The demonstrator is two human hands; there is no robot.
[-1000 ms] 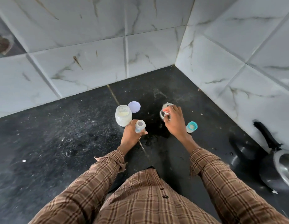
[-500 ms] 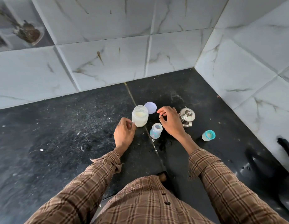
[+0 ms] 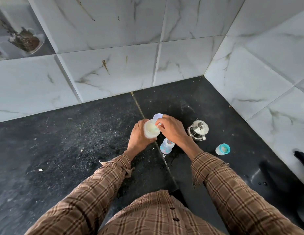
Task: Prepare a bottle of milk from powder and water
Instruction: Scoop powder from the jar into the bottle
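Observation:
My left hand (image 3: 139, 136) grips a translucent powder jar (image 3: 150, 130) with pale yellow powder inside, tilted a little off the counter. The fingertips of my right hand (image 3: 172, 130) are curled at the jar's open mouth; what they pinch is hidden. The jar's round pale lid (image 3: 157, 116) lies just behind. A small open baby bottle (image 3: 166, 146) stands on the black counter (image 3: 80, 150) under my right wrist. To the right stand a steel-lidded glass pot (image 3: 198, 129) and the bottle's teal-ringed cap (image 3: 223, 149).
White marble-pattern tiled walls (image 3: 114, 73) meet in a corner behind and to the right. A dark pan with a black handle (image 3: 299, 158) sits at the right edge. A wet patch lies around the bottle.
My left hand set the baby bottle down and took hold of the powder jar. My right hand left the steel-lidded pot and moved left to the jar's mouth.

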